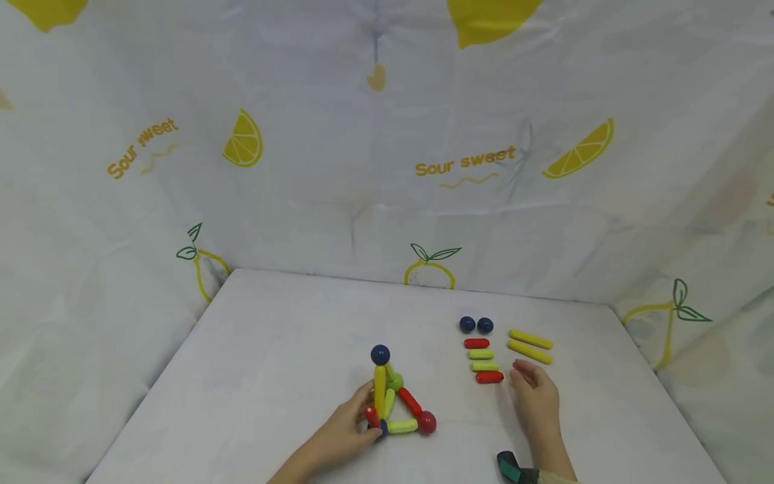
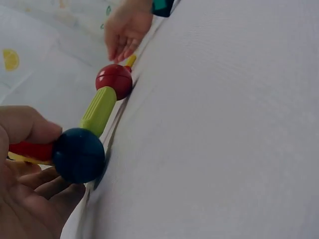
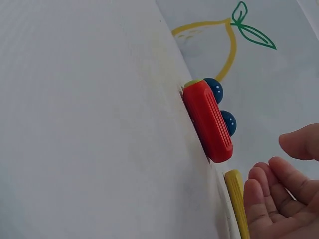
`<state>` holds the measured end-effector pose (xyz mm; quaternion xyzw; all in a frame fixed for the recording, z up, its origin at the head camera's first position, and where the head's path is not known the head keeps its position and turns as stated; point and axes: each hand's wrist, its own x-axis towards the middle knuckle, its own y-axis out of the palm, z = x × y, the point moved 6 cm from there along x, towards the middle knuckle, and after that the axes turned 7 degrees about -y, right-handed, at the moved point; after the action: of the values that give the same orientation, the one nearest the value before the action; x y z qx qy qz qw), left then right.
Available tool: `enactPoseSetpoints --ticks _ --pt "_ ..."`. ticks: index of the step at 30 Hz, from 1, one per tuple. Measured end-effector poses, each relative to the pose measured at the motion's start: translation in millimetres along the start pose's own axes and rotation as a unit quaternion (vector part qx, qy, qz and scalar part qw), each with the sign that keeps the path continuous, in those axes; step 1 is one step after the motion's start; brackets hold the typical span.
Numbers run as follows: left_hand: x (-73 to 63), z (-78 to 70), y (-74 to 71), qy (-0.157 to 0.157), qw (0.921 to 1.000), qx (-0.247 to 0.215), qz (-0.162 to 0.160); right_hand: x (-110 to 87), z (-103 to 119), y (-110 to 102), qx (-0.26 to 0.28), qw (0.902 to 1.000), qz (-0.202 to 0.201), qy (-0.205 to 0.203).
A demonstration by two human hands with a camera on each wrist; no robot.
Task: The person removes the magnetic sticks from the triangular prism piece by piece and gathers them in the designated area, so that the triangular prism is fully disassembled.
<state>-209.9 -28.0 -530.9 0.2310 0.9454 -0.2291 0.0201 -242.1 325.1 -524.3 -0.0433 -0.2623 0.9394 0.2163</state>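
Here at the white table (image 1: 284,356), the left hand (image 1: 349,431) has the rod-and-ball frame (image 1: 389,403) by its near-left corner, thumb on one side and fingers beneath, gripping the blue corner ball (image 2: 79,155) and the short red rod (image 1: 372,417) sticking out of it. A yellow rod (image 1: 379,391) rises from that corner to a blue top ball (image 1: 380,354), while a red ball (image 1: 426,423) and a lime ball (image 1: 396,382) mark the other base corners. Over to the right, the right hand (image 1: 537,398) holds nothing, fingers loosely bent, just beside the nearest loose red rod (image 1: 489,377); beyond it lie two lime rods (image 1: 484,367), another red rod (image 1: 476,343) and two navy balls (image 1: 467,325), with two long yellow rods (image 1: 529,352) alongside.
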Motion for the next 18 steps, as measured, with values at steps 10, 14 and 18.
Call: enactPoseSetpoints --ticks 10,14,18 --pt "23.6 2.8 -18.7 -0.007 0.997 -0.068 -0.037 -25.5 67 36 0.104 0.9828 0.103 -0.113" --pt "33.5 1.0 -17.3 0.011 0.9969 -0.061 -0.049 -40.3 93 67 0.13 0.961 0.187 -0.157" --pt "36.9 -0.9 -12.1 0.016 0.9977 -0.056 -0.036 -51.4 109 88 0.147 0.9405 0.235 -0.197"
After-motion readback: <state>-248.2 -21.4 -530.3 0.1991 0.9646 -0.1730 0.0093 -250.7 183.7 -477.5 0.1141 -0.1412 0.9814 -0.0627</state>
